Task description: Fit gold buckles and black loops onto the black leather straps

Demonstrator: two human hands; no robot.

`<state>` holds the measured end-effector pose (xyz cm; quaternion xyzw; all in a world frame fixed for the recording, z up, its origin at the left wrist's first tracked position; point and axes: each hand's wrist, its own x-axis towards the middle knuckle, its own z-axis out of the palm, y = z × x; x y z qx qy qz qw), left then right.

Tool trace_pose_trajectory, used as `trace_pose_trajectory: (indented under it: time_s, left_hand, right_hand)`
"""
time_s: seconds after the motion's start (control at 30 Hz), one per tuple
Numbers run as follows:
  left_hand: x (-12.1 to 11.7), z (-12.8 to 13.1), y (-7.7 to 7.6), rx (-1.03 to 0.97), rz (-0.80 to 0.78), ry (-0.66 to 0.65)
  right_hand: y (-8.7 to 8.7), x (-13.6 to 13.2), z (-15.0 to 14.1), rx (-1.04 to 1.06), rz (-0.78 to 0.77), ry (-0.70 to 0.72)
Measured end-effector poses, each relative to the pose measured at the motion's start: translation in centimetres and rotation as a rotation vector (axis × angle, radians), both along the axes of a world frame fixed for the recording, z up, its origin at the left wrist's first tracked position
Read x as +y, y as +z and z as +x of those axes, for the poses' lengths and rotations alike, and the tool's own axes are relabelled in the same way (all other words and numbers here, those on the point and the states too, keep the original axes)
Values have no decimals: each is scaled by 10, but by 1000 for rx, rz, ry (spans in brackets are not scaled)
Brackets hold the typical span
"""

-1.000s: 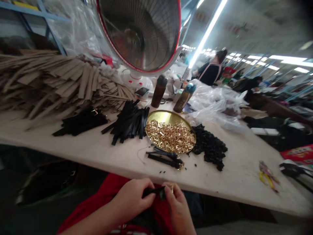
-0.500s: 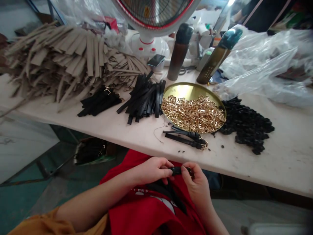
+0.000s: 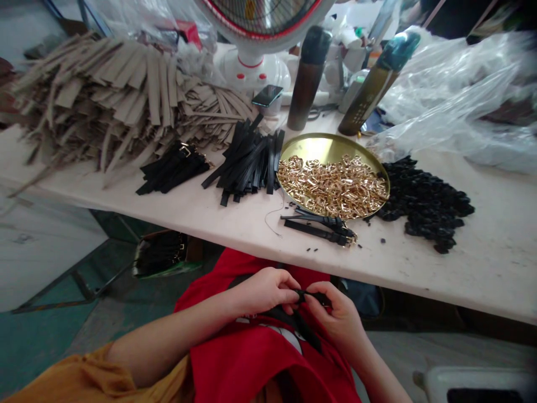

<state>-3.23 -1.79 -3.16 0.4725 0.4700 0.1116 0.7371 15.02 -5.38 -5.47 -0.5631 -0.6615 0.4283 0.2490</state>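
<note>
Over my lap, just below the table edge, both hands pinch one black strap (image 3: 301, 295). My left hand (image 3: 271, 291) is closed on its left part. At the other end, my right hand (image 3: 335, 308) grips it, fingers largely covering that end. Close by on the table lie a few black straps with gold buckles (image 3: 321, 229). Behind them a round gold tray (image 3: 319, 143) holds a heap of small gold buckles (image 3: 335, 187). A pile of small black loops (image 3: 428, 201) sits right of the tray, and loose black straps (image 3: 249, 162) lie to its left.
Beige strips (image 3: 104, 95) are heaped at the left, with buckled black straps (image 3: 172, 168) in front. Behind stand a fan (image 3: 254, 61), a dark bottle (image 3: 308, 84), a teal-capped bottle (image 3: 373, 89) and a phone (image 3: 267, 95). Clear plastic (image 3: 470, 106) covers the back right.
My view has tipped down and shifted, bringing the lap and forearms into sight. Both hands still hold the black strap, and my right fingers have moved closer to the left ones.
</note>
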Motion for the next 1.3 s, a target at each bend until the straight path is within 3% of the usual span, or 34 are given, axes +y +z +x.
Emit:
trace_pose_trajectory:
  time_s: [0.23, 0.43, 0.53, 0.6, 0.7, 0.8, 1.0, 1.13, 1.3]
  left_hand:
    - [-16, -4, -1, 33, 49, -25]
    - [-29, -8, 6, 306, 403, -230]
    - [-36, -8, 4, 338, 519, -276]
    - [-43, -9, 0, 331, 515, -279]
    - [-54, -10, -6, 343, 488, -259]
    - [-61, -12, -4, 343, 514, -242]
    - [-71, -18, 8, 294, 547, -198]
    - [-88, -17, 1, 282, 532, -138]
    - [-108, -12, -4, 234, 439, -91]
  right_hand:
    - [5, -4, 0, 17, -91, 61]
    - [4, -7, -4, 77, -341, 117]
    - [0, -16, -8, 154, -420, 74]
    - [-2, -24, -11, 132, -376, 83]
    - [-4, -34, -14, -25, -183, 182]
    - [-4, -41, -15, -92, -76, 234]
    - [1, -52, -18, 90, -67, 123]
    - [0, -61, -16, 140, -124, 117]
    - [-2, -78, -8, 190, -82, 179]
